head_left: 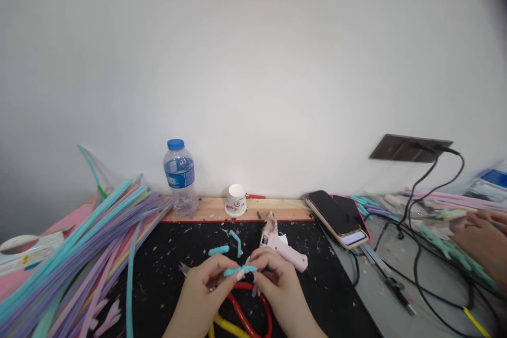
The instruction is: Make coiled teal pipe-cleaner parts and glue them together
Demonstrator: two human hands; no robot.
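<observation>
Between my two hands, over the black mat [166,243], is a short twisted piece of turquoise pipe cleaner [240,271]. My left hand [206,288] pinches its left part between thumb and fingers. Its right end is in the closed fingertips of my right hand [279,282]. Just beyond my fingers lie a similar turquoise coil [218,250] and a bent turquoise strip [236,243]. A pale pink glue gun [283,251] rests beyond my right hand. Below my hands are a red loop [242,312] and a yellow curved piece [229,327], partly hidden.
At left lies a large bundle of pastel pipe cleaners [91,248], near a roll of tape [19,245]. A water bottle [180,179] and paper cup [236,200] stand by the wall. At right are phones [332,214], black cables [418,253] and another person's hand [481,237].
</observation>
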